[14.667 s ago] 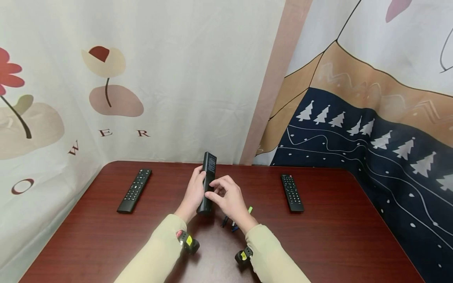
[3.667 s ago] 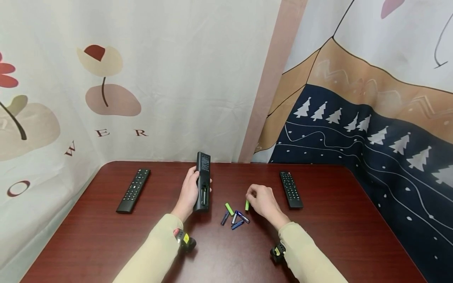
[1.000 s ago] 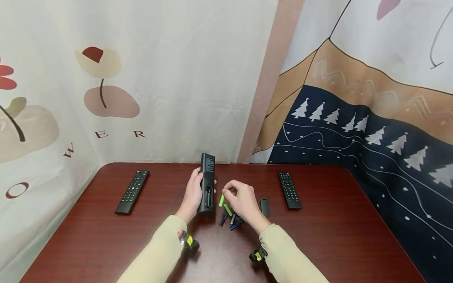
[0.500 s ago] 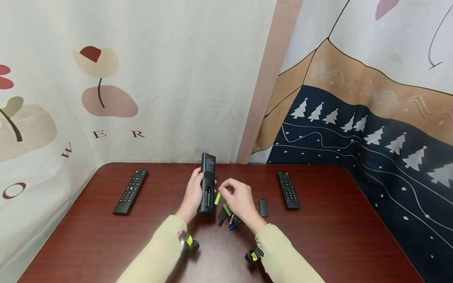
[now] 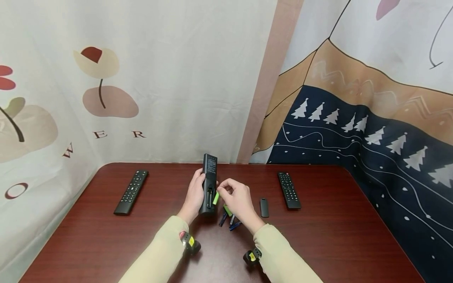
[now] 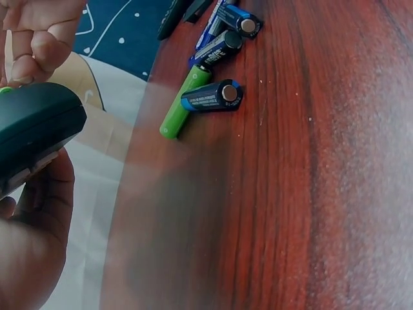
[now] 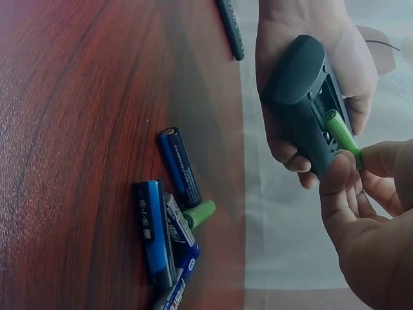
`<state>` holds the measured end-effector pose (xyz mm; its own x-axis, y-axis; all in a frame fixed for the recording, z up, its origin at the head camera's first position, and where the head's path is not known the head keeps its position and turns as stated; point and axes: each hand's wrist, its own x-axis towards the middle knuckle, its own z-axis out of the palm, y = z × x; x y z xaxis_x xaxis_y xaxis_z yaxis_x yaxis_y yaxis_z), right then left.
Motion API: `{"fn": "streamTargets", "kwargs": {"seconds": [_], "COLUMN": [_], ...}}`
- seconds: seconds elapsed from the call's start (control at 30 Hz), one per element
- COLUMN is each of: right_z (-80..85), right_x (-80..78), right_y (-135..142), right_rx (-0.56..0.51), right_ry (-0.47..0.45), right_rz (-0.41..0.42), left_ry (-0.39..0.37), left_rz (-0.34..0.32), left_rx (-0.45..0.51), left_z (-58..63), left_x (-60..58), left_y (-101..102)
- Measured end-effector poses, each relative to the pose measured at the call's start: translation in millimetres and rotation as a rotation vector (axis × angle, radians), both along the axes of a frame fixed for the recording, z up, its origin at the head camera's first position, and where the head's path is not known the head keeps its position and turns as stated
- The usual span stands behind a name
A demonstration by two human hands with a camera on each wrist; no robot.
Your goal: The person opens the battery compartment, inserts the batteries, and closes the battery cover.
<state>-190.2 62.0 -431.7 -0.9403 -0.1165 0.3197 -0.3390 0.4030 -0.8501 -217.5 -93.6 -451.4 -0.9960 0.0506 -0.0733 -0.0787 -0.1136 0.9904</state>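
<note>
My left hand (image 5: pixel 194 195) grips a black remote control (image 5: pixel 210 169), its back towards me and its battery compartment uncovered. Between thumb and fingers, my right hand (image 5: pixel 240 199) pinches a green battery (image 7: pixel 342 134) by one end, and the battery slants over the compartment in the right wrist view. Whether it touches the contacts I cannot tell. Below the right hand, another green battery (image 6: pixel 174 116) lies on the table among several blue batteries (image 7: pixel 175 161), partly hidden in the head view. To the right of that hand lies a small dark battery cover (image 5: pixel 264 207).
One black remote (image 5: pixel 131 192) lies buttons up at the table's left, a second remote (image 5: pixel 289 190) at its right. The reddish-brown table (image 5: pixel 336 243) ends at a printed curtain (image 5: pixel 177 98) behind.
Earlier, my right hand worked at the remote's back; later the compartment is uncovered. It then took a green battery from the table's right and moved it left to the remote, which stays in my left hand.
</note>
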Motion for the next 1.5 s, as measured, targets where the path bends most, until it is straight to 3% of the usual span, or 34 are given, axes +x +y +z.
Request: {"fn": "streamTargets", "kwargs": {"seconds": [1.07,1.5], "right_z": [-4.2,-5.3], "right_x": [3.8,3.3], "right_y": [-11,-15], "right_rx": [-0.09,-0.083], "right_ry": [-0.042,-0.027], "right_rz": [0.018,0.002], "left_ry": [0.035,0.048], "left_rz": [0.01,0.003], "left_rx": [-0.111,-0.092], "left_z": [-0.9,-1.1], "left_x": [1.0,0.5], "left_y": [4,5]}}
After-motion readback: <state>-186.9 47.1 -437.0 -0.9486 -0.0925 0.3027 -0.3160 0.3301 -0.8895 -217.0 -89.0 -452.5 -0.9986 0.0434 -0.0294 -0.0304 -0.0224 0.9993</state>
